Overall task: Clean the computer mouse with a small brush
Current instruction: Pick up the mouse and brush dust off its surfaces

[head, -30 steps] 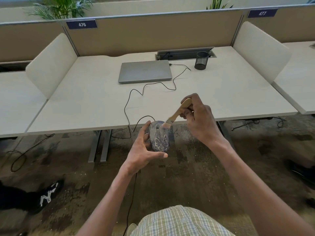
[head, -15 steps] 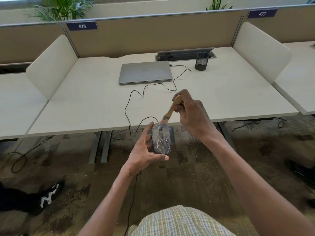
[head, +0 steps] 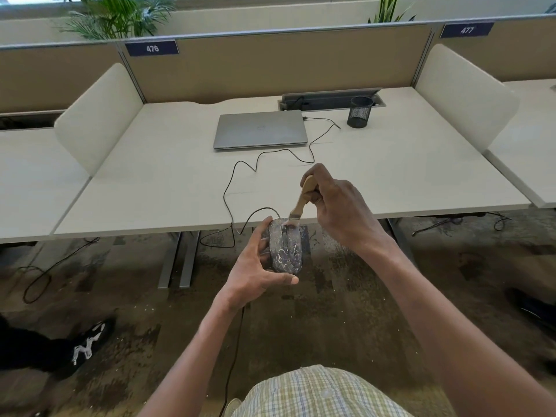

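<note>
Desk (head: 150, 188) behind; cable (head: 237, 176) trails toward laptop (head: 260, 129), perhaps plugged in

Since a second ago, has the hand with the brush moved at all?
Yes. The right hand has swung the brush more upright, its handle end shifting left and up over the desk, toward the laptop; bristles stay on the mouse.

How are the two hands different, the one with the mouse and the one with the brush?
The left hand holds the mouse from the side and below, thumb under its near end; the right hand is higher, gripping the brush by its wooden handle. The left hand sits below the desk edge; the right hand is in front of the desktop. Both grip something.
</note>
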A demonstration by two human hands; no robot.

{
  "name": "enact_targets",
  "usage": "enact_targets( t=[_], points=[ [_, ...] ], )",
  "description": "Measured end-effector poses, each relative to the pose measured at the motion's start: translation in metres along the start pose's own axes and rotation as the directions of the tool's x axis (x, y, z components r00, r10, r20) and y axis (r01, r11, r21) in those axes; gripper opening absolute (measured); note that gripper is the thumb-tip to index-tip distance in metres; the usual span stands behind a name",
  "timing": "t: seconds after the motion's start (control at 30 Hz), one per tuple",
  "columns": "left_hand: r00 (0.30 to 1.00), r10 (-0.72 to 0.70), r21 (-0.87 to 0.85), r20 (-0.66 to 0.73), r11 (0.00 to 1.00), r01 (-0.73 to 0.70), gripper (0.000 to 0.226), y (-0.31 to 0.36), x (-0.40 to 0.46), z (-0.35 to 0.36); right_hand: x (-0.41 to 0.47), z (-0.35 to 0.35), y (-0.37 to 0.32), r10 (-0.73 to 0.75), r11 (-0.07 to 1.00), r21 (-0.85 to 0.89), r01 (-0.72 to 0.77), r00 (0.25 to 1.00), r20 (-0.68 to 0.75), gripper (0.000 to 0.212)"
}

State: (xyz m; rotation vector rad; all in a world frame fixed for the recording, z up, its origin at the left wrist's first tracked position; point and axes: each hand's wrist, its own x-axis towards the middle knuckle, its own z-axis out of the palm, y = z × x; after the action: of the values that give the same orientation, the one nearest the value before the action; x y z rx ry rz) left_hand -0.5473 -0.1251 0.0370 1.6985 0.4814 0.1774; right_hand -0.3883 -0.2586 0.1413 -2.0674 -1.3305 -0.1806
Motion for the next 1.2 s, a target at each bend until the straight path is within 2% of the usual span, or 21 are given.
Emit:
enact_targets(
  t=[0.2, 0.4, 0.6, 0.77, 1.07, 1.2],
  points=[
    [1.000, 0.009, 0.012, 0.009, 1.000, -0.009, 0.134, -0.003, -0.001, 0.002, 0.003, -0.005, -0.004, 0.002, 1.000, -0.016, -0.003, 0.999, -0.049, 0.033],
    [1.000, 0.021, 0.045, 0.010, 0.999, -0.021, 0.134, 0.000, 0.001, 0.004, 0.000, -0.007, -0.008, -0.040, 0.999, -0.033, 0.040, 0.999, 0.003, 0.034],
    [0.999, 0.037, 0.028, 0.012, 0.999, -0.037, 0.134, 0.000, 0.004, 0.005, 0.007, -0.013, -0.008, -0.044, 0.998, -0.042, 0.043, 0.999, -0.026, 0.033],
    [0.999, 0.051, 0.040, 0.003, 0.998, -0.051, 0.134, -0.001, 0.007, 0.002, 0.003, -0.012, -0.011, -0.063, 0.997, -0.040, 0.065, 0.997, 0.045, 0.030],
    [0.998, 0.067, 0.001, 0.008, 0.998, -0.067, 0.136, -0.006, 0.010, 0.000, 0.003, -0.018, -0.020, -0.098, 0.995, -0.028, 0.100, 0.993, 0.065, 0.029],
    [0.997, 0.070, -0.010, 0.013, 0.997, -0.070, 0.137, -0.008, 0.008, 0.001, -0.001, -0.021, -0.018, -0.111, 0.988, -0.101, 0.118, 0.991, 0.072, 0.031]
  ],
)
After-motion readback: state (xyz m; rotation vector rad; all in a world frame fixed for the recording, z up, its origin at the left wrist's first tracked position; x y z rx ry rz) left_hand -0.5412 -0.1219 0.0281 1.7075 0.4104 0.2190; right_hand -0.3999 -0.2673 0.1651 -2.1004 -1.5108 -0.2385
